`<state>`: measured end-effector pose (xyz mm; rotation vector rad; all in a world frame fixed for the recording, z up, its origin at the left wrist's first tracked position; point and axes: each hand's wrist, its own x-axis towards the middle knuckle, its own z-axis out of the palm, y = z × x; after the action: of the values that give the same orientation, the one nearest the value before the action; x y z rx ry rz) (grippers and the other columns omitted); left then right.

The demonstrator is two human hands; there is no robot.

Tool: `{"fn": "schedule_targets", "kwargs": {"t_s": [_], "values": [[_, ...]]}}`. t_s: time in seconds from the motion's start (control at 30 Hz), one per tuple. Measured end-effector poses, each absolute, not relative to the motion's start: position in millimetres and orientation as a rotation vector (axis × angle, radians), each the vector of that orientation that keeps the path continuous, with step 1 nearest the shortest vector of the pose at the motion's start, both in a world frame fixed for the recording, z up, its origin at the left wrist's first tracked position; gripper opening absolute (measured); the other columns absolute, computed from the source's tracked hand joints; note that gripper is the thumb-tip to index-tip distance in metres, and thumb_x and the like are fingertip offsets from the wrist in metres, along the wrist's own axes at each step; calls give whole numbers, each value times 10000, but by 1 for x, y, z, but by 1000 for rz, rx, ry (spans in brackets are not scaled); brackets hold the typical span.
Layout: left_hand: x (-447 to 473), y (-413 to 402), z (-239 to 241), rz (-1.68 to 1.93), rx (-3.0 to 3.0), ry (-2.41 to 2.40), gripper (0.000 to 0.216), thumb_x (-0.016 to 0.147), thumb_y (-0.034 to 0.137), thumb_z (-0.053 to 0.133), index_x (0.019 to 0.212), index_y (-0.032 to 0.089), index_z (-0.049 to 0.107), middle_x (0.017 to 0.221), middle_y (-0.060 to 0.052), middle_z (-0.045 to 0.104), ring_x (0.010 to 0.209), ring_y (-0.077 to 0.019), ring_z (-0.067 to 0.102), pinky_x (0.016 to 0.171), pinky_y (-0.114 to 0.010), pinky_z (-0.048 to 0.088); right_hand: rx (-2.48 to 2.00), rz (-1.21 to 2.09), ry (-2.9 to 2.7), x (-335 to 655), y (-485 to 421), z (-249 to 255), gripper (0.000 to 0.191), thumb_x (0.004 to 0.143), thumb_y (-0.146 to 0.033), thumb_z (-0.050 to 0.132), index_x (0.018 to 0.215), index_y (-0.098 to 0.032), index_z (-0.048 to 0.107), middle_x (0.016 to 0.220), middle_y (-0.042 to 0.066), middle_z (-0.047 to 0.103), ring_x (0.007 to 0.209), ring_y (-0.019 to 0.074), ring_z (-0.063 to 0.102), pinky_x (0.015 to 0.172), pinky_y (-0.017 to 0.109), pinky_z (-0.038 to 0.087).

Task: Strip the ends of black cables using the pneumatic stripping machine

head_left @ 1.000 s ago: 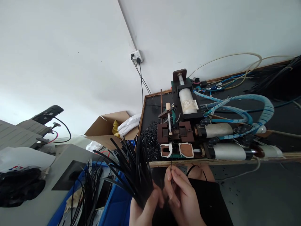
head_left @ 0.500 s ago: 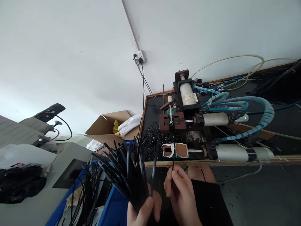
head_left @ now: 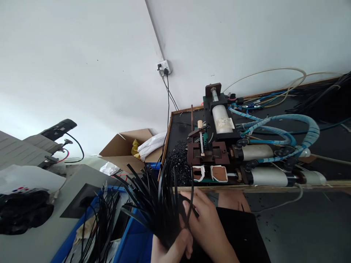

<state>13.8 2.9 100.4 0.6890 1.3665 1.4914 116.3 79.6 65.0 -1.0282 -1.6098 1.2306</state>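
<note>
Just below the pneumatic machine [head_left: 216, 146], the left hand [head_left: 171, 250] is closed around a fanned bundle of black strips [head_left: 153, 204]; the right hand [head_left: 208, 226] pinches a single strip [head_left: 192, 193].

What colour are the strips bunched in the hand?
The strips are black; the head view shows them.

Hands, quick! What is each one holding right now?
Left hand: closed around the bundle of black strips.
Right hand: fingers pinched on one black strip beside the bundle.
</note>
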Motion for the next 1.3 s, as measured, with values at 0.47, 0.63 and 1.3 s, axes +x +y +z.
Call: {"fn": "schedule_targets", "kwargs": {"t_s": [0.47, 0.63, 1.3], "values": [[21, 16, 110, 1549, 655, 1438, 411, 673, 529, 996, 811, 180, 828, 747, -63, 764, 687, -218, 678, 683, -296, 562, -399, 1791, -467, 116, 71, 76, 260, 973, -444, 788, 892, -200, 750, 698, 2, 705, 398, 57, 493, 417, 181, 427], [5, 19, 101, 1577, 716, 1507, 364, 705, 492, 970, 812, 177, 821, 813, -73, 760, 768, -253, 682, 718, -313, 580, -428, 1774, -352, 116, 77, 81, 296, 915, -438, 859, 851, -171, 749, 758, 35, 761, 387, 19, 473, 410, 137, 387], [19, 21, 112, 1578, 558, 1454, 442, 674, 500, 1000, 790, 147, 760, 645, -31, 721, 484, -138, 585, 456, -223, 450, -517, 1820, -329, 114, 85, 72, 349, 862, -479, 892, 880, -166, 740, 731, 21, 732, 387, 22, 426, 371, 137, 307]]}}
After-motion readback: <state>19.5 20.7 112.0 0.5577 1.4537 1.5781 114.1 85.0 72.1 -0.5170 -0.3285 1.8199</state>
